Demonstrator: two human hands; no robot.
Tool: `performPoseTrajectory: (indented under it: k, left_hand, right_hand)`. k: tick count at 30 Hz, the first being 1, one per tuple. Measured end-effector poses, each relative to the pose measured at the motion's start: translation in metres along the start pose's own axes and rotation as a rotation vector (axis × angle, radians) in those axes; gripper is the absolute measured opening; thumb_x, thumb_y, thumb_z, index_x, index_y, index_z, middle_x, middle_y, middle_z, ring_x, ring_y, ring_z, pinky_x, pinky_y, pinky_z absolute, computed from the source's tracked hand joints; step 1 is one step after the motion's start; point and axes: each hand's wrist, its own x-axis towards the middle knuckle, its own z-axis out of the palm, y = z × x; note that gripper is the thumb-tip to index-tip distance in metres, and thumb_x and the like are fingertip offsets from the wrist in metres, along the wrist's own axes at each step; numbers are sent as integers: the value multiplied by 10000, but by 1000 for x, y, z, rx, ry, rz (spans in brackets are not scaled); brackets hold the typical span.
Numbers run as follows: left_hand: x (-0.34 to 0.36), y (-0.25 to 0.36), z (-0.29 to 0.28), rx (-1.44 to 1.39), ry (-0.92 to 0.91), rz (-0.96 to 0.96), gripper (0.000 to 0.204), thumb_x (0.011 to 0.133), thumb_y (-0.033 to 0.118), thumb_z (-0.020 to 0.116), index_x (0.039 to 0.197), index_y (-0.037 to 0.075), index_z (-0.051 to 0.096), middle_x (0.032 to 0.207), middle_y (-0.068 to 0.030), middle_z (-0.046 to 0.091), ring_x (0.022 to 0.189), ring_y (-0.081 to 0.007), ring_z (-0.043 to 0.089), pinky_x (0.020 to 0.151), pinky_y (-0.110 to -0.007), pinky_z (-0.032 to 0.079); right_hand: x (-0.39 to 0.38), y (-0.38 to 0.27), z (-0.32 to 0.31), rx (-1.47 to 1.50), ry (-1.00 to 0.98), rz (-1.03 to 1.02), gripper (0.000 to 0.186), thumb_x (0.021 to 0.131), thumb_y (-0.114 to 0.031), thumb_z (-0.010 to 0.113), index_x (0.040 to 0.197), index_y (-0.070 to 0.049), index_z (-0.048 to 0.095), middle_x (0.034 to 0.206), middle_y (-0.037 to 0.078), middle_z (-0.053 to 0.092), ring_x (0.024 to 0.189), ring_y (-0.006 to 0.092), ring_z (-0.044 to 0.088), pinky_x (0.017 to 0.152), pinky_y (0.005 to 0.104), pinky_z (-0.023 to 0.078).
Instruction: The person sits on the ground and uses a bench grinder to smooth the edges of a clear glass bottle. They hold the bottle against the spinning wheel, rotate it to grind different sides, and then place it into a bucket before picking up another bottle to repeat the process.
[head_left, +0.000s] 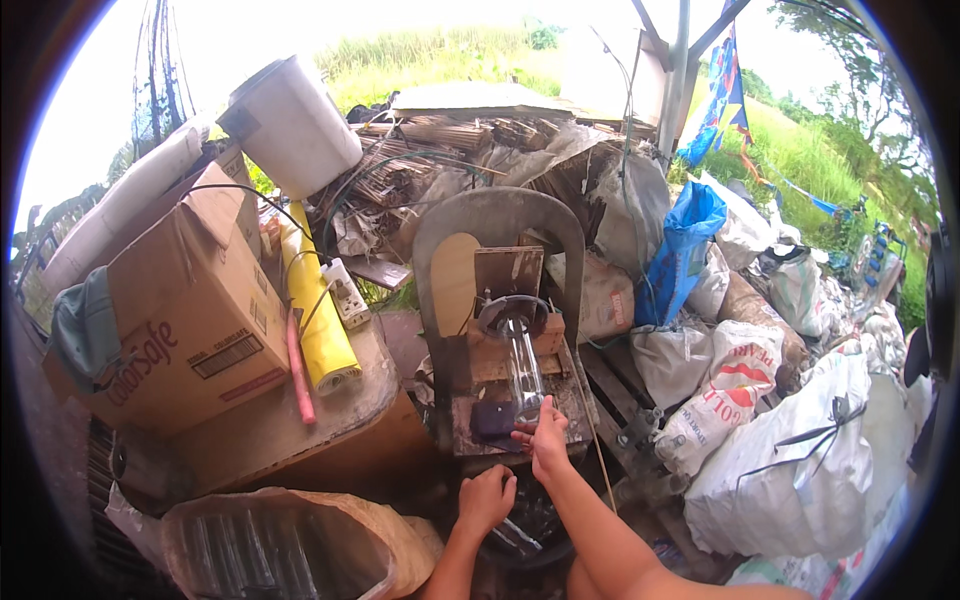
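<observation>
My right hand (545, 438) is closed round the near end of a clear glass bottle (523, 362), which lies tilted lengthwise away from me. Its far end meets a dark round ring or disc (497, 318) fixed to a wooden block (489, 362). This rig rests on the seat of a grey plastic chair (430, 250). A dark purple piece (492, 421) lies on the seat's front part. Lower down, my left hand (487, 498) has curled fingers; what they hold, if anything, is hidden. Beneath both hands is a dark tub (553, 550) with a clear, glassy piece (520, 534) inside.
At left, a bench (340, 430) bears a cardboard box (190, 310), a yellow roll (312, 300), a power strip (346, 293) and a red-handled tool (299, 365). An open sack (405, 535) of clear bottles stands near left. Filled white sacks (790, 480) crowd the right.
</observation>
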Motion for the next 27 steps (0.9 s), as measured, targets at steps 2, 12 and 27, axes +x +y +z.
performPoseTrajectory:
  k: [2,12,27]
  left_hand:
    - [-1,0,1,3,6,9,238,1023,304,676,1093,91,758,976,-150,802,930,-376,763,847,-518,527]
    - [3,3,-3,-5,6,-3,241,1016,306,689,1090,88,761,951,-159,800,920,-380,764,851,-524,534]
    - [3,0,-1,0,-3,-8,242,1020,316,681,1084,97,762,980,-155,804,925,-375,765,844,-519,537]
  right_hand:
    - [3,9,9,-6,76,-193,721,1063,-639,640,1478,-168,284,1106,114,697,931,195,713,685,322,514]
    - [5,0,-7,129,-22,-27,683,1054,-578,700,1465,-196,309,1132,128,722,844,225,742,719,372,555]
    - [5,8,10,-112,156,-405,807,1058,-612,670,1509,-75,270,1073,111,670,909,183,703,652,304,545]
